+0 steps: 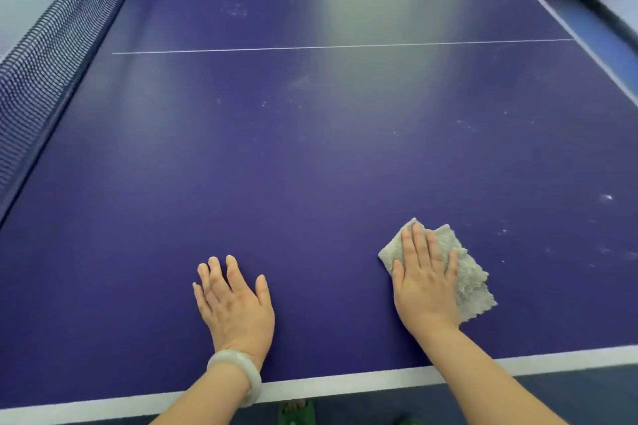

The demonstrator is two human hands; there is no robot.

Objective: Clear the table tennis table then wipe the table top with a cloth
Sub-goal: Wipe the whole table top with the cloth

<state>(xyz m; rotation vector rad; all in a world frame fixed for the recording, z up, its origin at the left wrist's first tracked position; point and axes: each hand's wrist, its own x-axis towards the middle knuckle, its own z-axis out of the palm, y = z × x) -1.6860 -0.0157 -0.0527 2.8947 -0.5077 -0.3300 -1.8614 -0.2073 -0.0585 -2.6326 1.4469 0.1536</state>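
The dark blue table tennis table top [310, 155] fills the view, with pale dust specks scattered over it. A grey fluffy cloth [469, 279] lies flat near the front edge on the right. My right hand [426, 279] presses on the cloth with straight fingers, covering its left half. My left hand [234, 304] rests flat on the bare table top to the left, fingers spread, a pale bangle on the wrist.
The black net [45, 55] runs along the left side. A thin white centre line [345, 46] crosses the table farther away. The white edge line [345, 381] marks the near edge, with floor and green footwear [297, 412] below. A wall and dark skirting stand at the right.
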